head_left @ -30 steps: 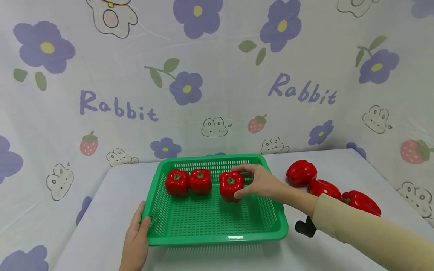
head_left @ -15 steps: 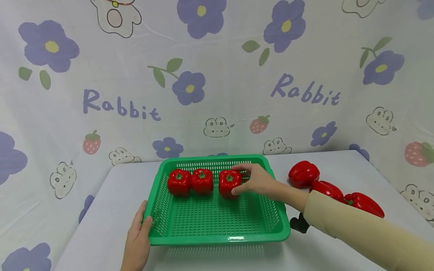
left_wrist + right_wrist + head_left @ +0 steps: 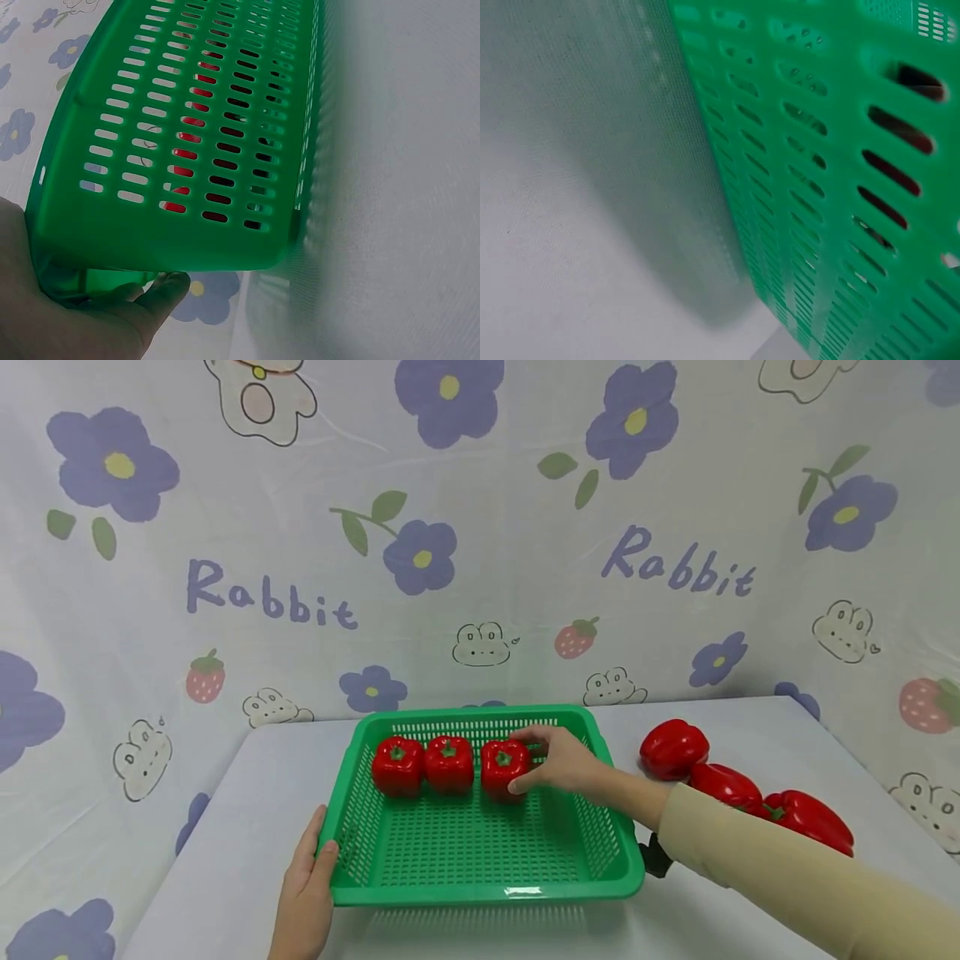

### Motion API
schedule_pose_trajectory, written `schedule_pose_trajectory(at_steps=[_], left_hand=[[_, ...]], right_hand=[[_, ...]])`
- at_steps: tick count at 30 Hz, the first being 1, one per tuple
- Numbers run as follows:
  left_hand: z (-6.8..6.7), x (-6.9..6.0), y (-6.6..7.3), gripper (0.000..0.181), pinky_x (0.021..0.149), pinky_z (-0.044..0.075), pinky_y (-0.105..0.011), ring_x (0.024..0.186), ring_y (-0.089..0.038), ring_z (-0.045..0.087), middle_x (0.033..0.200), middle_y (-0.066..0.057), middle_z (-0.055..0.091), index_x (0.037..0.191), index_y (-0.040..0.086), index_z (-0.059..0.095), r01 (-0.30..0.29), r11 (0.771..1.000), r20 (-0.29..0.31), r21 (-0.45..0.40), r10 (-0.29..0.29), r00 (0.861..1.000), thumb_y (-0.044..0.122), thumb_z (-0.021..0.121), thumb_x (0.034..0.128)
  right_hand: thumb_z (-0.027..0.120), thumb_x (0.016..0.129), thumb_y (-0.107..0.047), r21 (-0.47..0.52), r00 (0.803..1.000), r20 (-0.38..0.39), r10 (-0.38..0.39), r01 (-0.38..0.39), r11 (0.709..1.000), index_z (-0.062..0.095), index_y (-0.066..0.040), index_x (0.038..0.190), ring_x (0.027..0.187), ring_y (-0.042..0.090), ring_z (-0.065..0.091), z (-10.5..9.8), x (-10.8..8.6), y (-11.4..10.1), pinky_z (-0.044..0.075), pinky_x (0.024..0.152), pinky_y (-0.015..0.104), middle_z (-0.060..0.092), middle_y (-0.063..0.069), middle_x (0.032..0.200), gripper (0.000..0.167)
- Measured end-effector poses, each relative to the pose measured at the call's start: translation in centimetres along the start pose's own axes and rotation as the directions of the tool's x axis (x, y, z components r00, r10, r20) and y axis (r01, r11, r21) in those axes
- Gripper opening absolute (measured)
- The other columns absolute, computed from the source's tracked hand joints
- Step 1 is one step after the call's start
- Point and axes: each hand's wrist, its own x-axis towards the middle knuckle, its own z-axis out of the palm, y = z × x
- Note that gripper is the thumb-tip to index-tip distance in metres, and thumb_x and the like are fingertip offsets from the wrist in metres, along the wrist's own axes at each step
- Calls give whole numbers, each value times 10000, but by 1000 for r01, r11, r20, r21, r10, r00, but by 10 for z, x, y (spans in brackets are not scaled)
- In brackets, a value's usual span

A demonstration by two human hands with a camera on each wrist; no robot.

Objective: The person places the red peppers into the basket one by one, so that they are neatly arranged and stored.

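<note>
The red pepper (image 3: pixel 498 774) is upright inside the basket, its green stem upward, at the fingertips of your right grip (image 3: pixel 561 766). That grip is parted only to the pepper's width and has hold of it, thumb on the near side, fingers on the far side; you cannot tell whether the pepper's base touches the basket floor. Just left of that grip are a middle pepper (image 3: pixel 448 770) and a far-left pepper (image 3: pixel 397 771), side by side. Around and below it is the slotted green basket (image 3: pixel 438 852), whose left rim your left grip (image 3: pixel 303 889) holds, thumb over the edge. Right of your right grip, outside the basket, three loose peppers (image 3: pixel 673 749) lie on the white bench (image 3: pixel 247 810). A black object (image 3: pixel 656 857) shows partly below your beige sleeve (image 3: pixel 772 864). Beyond both grips hangs a flower-printed cloth (image 3: pixel 480 585).
</note>
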Motion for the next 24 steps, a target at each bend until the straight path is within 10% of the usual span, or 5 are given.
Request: schedule_pose_trajectory(at_steps=[24], left_hand=[[0, -2, 2, 570, 1137, 166, -516, 1463, -272, 94, 1621, -101, 123, 1591, 99, 89, -12, 1000, 7, -24, 12, 1000, 235, 335, 1094]], right_hand=[[840, 788, -88, -16, 998, -50, 34, -35, 999, 532, -35, 1388, 1066, 320, 604, 8, 6, 4, 554, 800, 385, 597, 120, 1229, 676]])
